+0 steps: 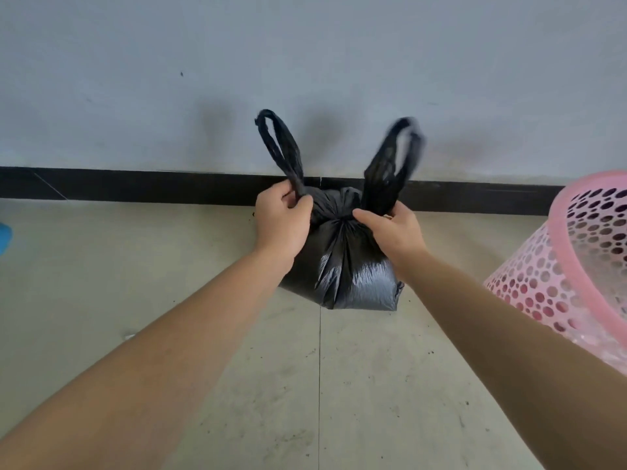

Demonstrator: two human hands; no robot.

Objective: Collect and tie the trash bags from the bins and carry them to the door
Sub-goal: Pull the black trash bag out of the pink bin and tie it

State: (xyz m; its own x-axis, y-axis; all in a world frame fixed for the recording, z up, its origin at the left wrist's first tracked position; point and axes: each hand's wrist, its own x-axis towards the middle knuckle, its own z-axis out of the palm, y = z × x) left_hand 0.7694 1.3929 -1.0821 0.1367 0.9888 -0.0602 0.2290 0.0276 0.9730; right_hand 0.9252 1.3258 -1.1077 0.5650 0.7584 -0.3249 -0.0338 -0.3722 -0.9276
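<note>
No readable writing, brands or labels anywhere.

Black trash bag (pixel 342 266): thin glossy plastic, crinkled, pleats gathered to a tight knot at the neck, body lumpy and full. It sits or hangs low over the floor (pixel 203 368) just in front of the wall; can't tell if the bottom touches the floor. Two handle loops stick up above the knot: left loop (pixel 281 147) twisted, rope-like; right loop (pixel 390 157) wider, motion-blurred.

Left hand (pixel 281 225): fingers curled, thumb and fingers pinching the base of the left loop beside the knot. Right hand (pixel 390 232): fingers curled round the base of the right loop, thumb pointing in toward the knot. Both forearms bare.

Pink bin (pixel 576 266): rigid plastic, round holes all over the wall, smooth thick rim, tilted, at right edge, near the bag, not touching.

Floor: pale matte tiles, dirt specks, one grout line. Wall (pixel 305 62): grey, smudged, black baseboard (pixel 135 186) along the bottom. Blue object (pixel 4 237) at left edge, too cut off to identify.
</note>
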